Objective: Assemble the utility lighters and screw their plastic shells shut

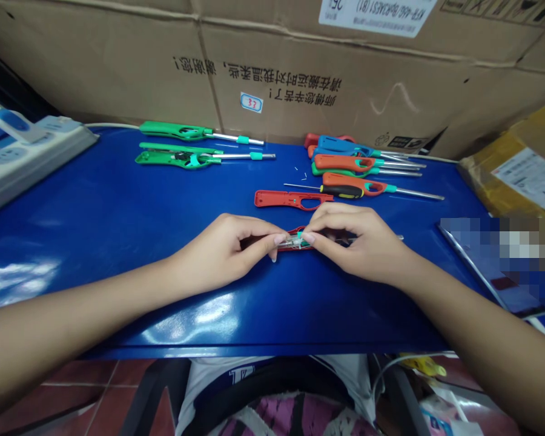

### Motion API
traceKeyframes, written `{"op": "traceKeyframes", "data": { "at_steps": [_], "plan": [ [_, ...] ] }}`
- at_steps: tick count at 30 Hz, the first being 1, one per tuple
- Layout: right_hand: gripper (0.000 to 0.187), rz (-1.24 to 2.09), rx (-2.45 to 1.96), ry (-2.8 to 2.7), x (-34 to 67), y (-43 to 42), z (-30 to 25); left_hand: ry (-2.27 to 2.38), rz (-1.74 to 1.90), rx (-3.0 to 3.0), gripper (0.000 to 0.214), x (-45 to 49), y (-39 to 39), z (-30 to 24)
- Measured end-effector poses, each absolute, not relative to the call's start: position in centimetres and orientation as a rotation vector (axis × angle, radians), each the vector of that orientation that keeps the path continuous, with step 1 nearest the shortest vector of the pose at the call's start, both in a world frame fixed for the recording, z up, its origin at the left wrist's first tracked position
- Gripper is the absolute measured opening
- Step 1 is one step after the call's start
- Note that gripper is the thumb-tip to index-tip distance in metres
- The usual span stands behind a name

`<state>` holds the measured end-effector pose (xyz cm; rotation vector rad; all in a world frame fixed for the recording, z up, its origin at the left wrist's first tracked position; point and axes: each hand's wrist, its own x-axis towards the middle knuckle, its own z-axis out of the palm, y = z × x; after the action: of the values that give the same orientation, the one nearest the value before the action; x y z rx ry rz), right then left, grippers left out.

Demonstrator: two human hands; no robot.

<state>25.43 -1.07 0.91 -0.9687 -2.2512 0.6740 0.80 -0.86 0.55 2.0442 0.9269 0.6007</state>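
Note:
An opened red gas lighter (295,242) lies low on the blue table with its inner parts exposed, its metal tube running right under my right hand. My left hand (229,248) pinches the lighter's left part between thumb and fingers. My right hand (352,239) pinches near its middle, by a green piece, and covers much of it. Just behind, a loose red handle half (281,198) lies with its hollow side up. A screwdriver (343,191) with a black and yellow handle rests beside that half, its shaft pointing left.
Green lighters (177,130) lie at the back left, the nearer one opened. Several orange, blue and red lighters (345,162) are piled at the back right. A large cardboard box (131,72) backs the table. A power strip (40,145) stands left, a phone (495,272) right.

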Motion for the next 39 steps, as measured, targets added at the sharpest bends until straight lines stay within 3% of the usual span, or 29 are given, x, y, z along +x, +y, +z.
{"op": "traceKeyframes", "data": {
  "at_steps": [5, 10, 39],
  "plan": [
    [0.011, 0.711, -0.958, -2.253, 25.3, -0.9, 0.8, 0.912, 0.614, 2.119, 0.029, 0.8, -0.8, 0.6],
    [0.009, 0.532, -1.038, -2.284, 25.7, -0.8, 0.6, 0.939, 0.638, 2.200, 0.023, 0.7, -0.5, 0.6],
    [0.029, 0.339, -0.959, -2.605, 26.0, -0.6, 0.5, 1.068, 0.671, 2.362, 0.017, 0.2, 0.0, 0.0]
  ]
}}
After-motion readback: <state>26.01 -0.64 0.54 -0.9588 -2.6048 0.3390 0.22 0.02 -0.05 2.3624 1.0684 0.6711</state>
